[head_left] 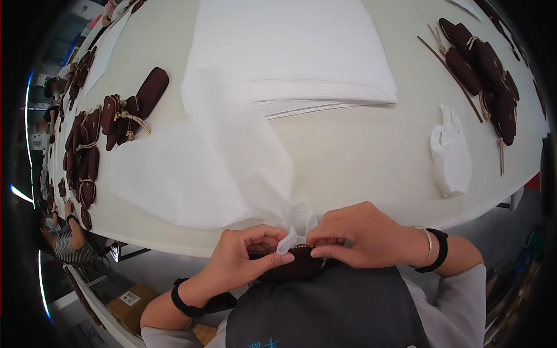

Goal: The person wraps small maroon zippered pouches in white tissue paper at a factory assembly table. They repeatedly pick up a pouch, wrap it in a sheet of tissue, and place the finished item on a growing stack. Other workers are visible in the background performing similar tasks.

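Nearest is a dark grey apron [325,313], just below the dark brown pouch [290,269], which lies between and under the two hands at the table's near edge. Metal zipper teeth show along the pouch's curved upper rim; its lower body is partly hidden. At the pouch's left, the left hand [241,258] pinches a crumpled end of a thin white sheet [203,168]. At its right, the right hand [357,235] has thumb and fingers drawn in narrow by the rim; I cannot tell exactly what they grip. Beyond the pouch, the sheet spreads, creased and translucent, over the cream table [360,156]. Farther right of the pouch lies a white glove [451,156]; farther left, tied brown pouches [84,151]. Farthest straight beyond the pouch is a white paper stack [290,52].
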Demonstrator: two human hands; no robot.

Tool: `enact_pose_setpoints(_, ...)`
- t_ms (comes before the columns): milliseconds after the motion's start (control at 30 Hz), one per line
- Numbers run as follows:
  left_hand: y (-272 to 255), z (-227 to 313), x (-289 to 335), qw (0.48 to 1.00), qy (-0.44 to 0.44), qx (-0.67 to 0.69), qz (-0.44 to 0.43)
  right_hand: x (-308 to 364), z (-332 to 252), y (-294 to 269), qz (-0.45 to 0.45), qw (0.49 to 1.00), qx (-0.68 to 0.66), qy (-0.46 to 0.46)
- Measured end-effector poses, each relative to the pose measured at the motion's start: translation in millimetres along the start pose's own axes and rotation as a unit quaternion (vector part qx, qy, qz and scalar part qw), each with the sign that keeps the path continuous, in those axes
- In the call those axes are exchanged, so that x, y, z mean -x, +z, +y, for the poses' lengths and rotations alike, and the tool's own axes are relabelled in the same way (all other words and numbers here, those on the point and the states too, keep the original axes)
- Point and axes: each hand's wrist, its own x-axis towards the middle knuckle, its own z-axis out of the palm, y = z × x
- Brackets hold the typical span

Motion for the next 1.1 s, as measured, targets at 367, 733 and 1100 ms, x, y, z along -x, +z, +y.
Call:
enact_pose_setpoints(367,-25.5,6.2,-2.6,0.967,0.018,-0.035,-0.253,-4.3,6.7,24.3,-0.020,0.991,-0.130,0.010)
enact_pose_setpoints(733,-3.6,10.3,-17.0,0.954,0.076,-0.195,-0.215,2.1,13.2,15.3,0.000,0.991,-0.132,0.038)
enact_pose_setpoints(1100,-0.7,-10.4,2.3,0.858,0.303,-0.385,0.152,5.1,7.9,-11.5,-0.162,0.959,-0.149,0.181)
